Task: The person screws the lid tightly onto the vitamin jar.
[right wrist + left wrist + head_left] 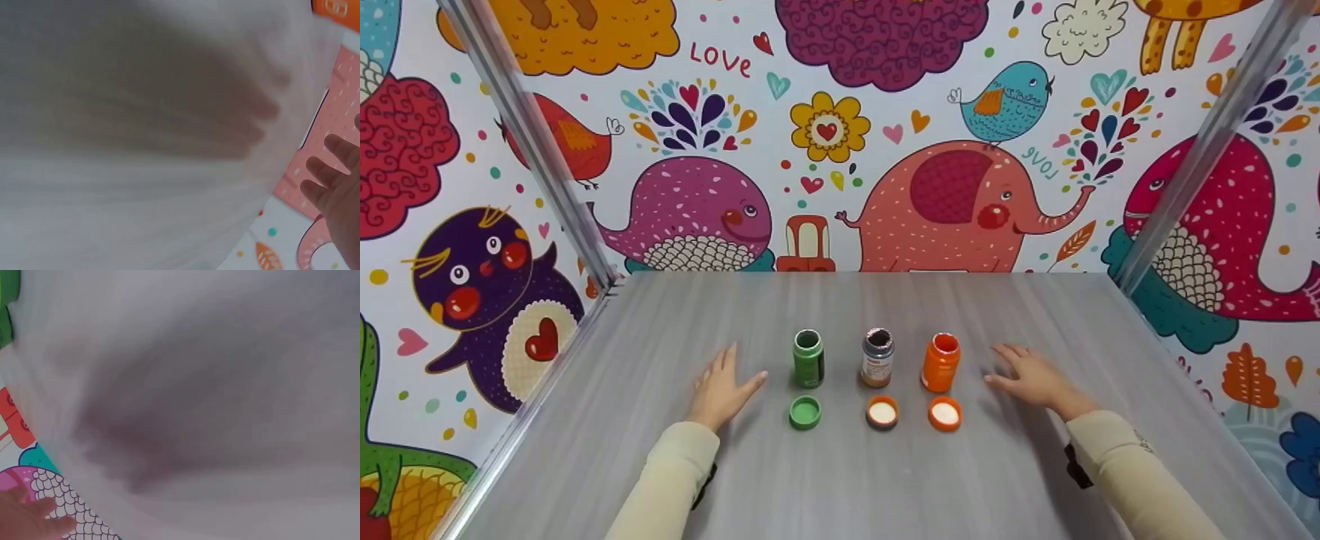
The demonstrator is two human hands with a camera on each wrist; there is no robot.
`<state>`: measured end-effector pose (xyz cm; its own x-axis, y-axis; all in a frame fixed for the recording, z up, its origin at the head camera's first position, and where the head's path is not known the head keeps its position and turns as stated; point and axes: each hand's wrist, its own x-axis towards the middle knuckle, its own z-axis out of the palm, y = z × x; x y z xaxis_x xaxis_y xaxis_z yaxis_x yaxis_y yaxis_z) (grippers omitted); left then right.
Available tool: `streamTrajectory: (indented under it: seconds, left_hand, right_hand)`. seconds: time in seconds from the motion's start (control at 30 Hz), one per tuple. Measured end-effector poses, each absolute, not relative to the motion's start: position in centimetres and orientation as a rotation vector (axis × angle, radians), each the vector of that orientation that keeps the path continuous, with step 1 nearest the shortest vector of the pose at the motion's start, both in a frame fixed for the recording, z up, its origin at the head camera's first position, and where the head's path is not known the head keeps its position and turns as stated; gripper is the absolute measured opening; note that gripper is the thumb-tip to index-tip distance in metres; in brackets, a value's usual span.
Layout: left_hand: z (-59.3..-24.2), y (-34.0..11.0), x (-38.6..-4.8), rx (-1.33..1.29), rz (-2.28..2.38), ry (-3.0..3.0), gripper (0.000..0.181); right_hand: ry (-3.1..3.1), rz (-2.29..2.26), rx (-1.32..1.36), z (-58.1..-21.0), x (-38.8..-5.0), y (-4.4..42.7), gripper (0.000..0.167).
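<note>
Three uncapped paint bottles stand upright in a row: a green bottle [809, 360], a dark grey-and-brown bottle [877, 360] and an orange bottle [941, 364]. In front of each lies a cap with its inside facing up: a green cap [805, 412], an orange-rimmed dark cap [882, 412] and an orange cap [944, 413]. To the left of the green bottle my left hand [724, 390] holds nothing, fingers extended. My right hand [1035, 381] is right of the orange bottle, fingers spread, touching none of the bottles. Both wrist views show fingers and blurred hand shadows.
The grey table [825, 487] runs back to a wall [840, 195] printed with cartoon animals. Metal posts [540, 172] rise at the table's back corners.
</note>
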<state>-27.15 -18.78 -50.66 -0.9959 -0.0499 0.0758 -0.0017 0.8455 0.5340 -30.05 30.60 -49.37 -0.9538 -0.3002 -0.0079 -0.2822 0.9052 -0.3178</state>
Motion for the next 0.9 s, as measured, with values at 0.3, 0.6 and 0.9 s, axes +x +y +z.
streamTrajectory:
  seconds: [0.3, 0.6, 0.9]
  left_hand:
    - [-50.5, -14.6, -28.2, 0.14, -1.348, -2.747, 0.092]
    - [-51.1, -9.9, -29.3, 0.161, -1.57, -2.554, 0.079]
    - [-51.5, -8.0, -29.9, 0.241, -1.55, -2.494, 0.061]
  right_hand:
    - [3.07, -0.639, -0.66, -50.4, -28.7, 28.4, 0.059]
    - [3.047, -0.709, -0.666, -51.4, -28.0, 28.1, 0.054]
    - [3.036, -0.773, -0.687, -52.1, -27.7, 28.1, 0.053]
